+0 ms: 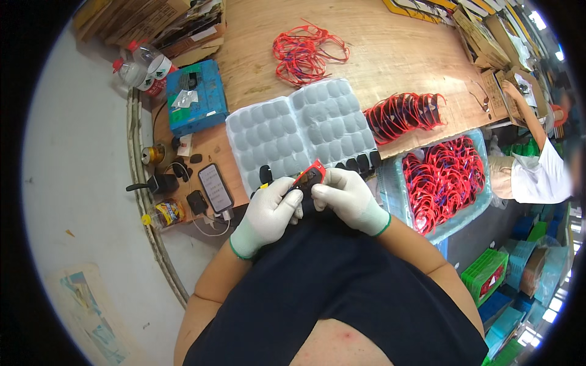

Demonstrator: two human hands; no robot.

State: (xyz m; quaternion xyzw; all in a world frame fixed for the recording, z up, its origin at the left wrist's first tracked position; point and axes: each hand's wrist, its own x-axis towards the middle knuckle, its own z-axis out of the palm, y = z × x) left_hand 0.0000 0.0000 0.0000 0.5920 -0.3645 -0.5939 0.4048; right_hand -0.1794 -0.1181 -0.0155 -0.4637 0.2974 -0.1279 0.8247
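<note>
Both my hands wear white gloves with green cuffs and meet in front of my chest. My left hand (268, 210) and my right hand (352, 200) pinch a red eyeglass frame (312, 175) with a dark lens showing in it; part of it is hidden by my fingers. Just beyond them lies a pale grey moulded tray (293, 107) with rows of oval pockets. Several black oval lenses (362, 163) line its near right edge. Another black piece (265, 174) stands beside my left hand.
Red frames lie in a loose heap (308, 52) and a stacked row (406, 117); more fill a lined blue bin (488, 189) at right. At left are a blue box (195, 97), a charging phone (215, 188) and bottles (137, 70). Another person (537, 171) reaches into a carton.
</note>
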